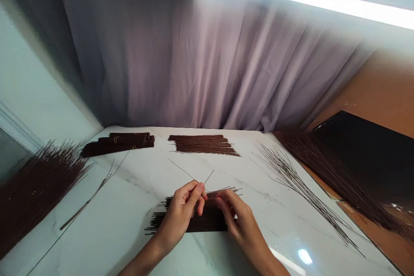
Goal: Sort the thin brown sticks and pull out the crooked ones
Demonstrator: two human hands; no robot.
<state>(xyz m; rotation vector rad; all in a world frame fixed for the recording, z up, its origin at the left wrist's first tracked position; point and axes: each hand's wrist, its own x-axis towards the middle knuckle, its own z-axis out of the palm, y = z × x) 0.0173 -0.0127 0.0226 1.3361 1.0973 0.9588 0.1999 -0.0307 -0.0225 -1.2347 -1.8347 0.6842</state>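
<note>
My left hand point(189, 202) is closed in a pinch on a thin brown stick point(181, 169) that slants up to the left; another short length sticks up to the right of the fingertips. My right hand point(235, 212) is beside it, its thumb and index finger pressed together. Whatever lies between those fingertips is too small to make out. Beneath both hands lies a pile of thin dark-brown sticks point(207, 222), laid side by side with uneven ends. The hands hide part of this pile.
Behind are a flat row of brown sticks point(203, 144) and banded bundles point(129, 141). A large heap point(39, 189) covers the left, beside a few loose sticks point(87, 202). Loose sticks point(300, 185) and a long bunch point(339, 181) lie right. A curtain point(194, 60) hangs behind the white table point(136, 207).
</note>
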